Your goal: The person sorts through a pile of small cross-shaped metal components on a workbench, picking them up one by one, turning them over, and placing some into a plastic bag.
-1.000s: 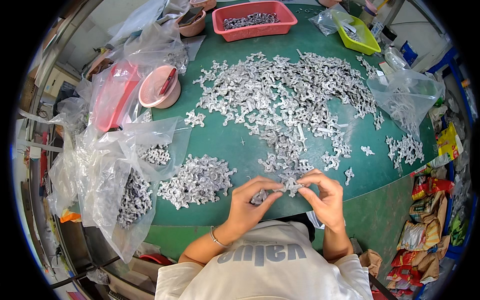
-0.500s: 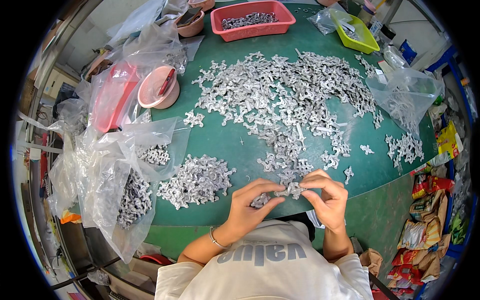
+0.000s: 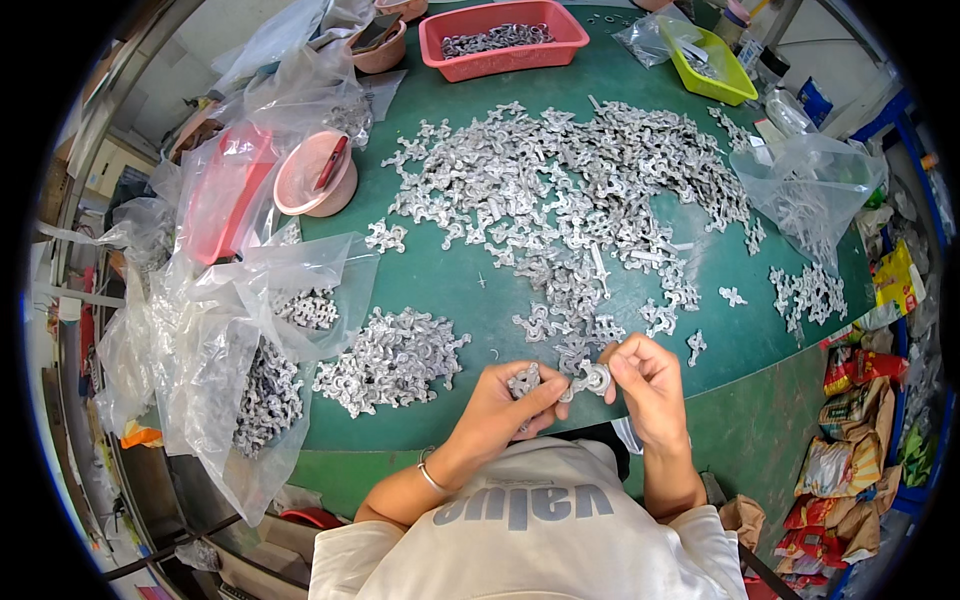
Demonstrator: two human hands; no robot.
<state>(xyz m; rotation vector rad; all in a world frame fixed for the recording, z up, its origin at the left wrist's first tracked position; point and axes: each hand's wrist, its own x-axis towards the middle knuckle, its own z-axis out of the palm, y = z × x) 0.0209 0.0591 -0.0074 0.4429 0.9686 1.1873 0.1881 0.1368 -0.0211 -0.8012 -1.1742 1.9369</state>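
Observation:
Close to the table's near edge, my left hand (image 3: pixel 490 412) is closed around small grey metal castings (image 3: pixel 523 381), some tucked in the palm. Between the two hands is a grey metal casting (image 3: pixel 592 379) with a rounded end, pinched by my left thumb and by the fingertips of my right hand (image 3: pixel 650 385). Just beyond my hands, a tail of loose castings (image 3: pixel 575 295) runs down from the large heap (image 3: pixel 560 180) in the middle of the table. Left of my left hand lies a smaller pile of castings (image 3: pixel 392 362).
The green table (image 3: pixel 440 290) carries clear plastic bags (image 3: pixel 215 330) of castings at left. A pink bowl (image 3: pixel 316 190) holds a red-handled tool. At the back are a pink tray (image 3: pixel 505 62) of metal rings and a yellow-green tray (image 3: pixel 735 75). Another bag (image 3: pixel 810 190) lies right.
The casting between my hands has been turned, so its rounded end now shows. My left hand has rolled slightly, exposing more of the castings in its palm. My right fingers have shifted their grip.

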